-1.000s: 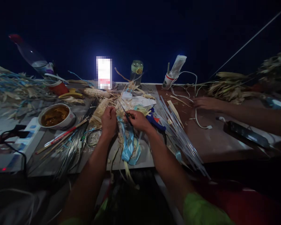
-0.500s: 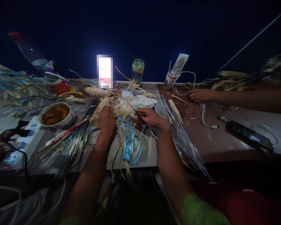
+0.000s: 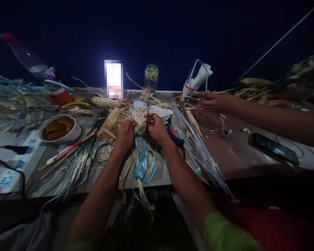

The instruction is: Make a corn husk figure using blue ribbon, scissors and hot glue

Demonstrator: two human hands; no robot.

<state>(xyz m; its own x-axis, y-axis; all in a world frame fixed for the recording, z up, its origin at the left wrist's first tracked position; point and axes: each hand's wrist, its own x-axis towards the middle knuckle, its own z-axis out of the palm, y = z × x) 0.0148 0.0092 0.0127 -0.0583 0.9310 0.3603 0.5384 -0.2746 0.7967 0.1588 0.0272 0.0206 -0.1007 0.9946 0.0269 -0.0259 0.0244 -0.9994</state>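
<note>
My left hand (image 3: pixel 125 134) is closed at the middle of the table, its fingertips pinched on something too small to make out. Close to its right, my right hand (image 3: pixel 155 128) grips a dark, thin tool, perhaps scissors or tweezers, whose long tip points up. Pale husk fibres (image 3: pixel 140 116) lie between and behind both hands. Below them a light blue ribbon (image 3: pixel 141 165) hangs in loops with pale husk strips (image 3: pixel 142 193) over the table's front edge. A corn cob (image 3: pixel 111 122) sits beside my left hand.
At left are a bowl of brown liquid (image 3: pixel 59 129), a power strip (image 3: pixel 18 164) and thin wires (image 3: pixel 77 167). Clear sticks (image 3: pixel 202 150) and a blue-handled tool (image 3: pixel 174 134) lie right. Another person's hand (image 3: pixel 214 101) reaches in near a white cup (image 3: pixel 188 90); a phone (image 3: pixel 274 148) lies nearer.
My hands have come closer together, and the dark tool now points upright. The other person's hand has moved left with the white cable. The hand at the power strip has left view.
</note>
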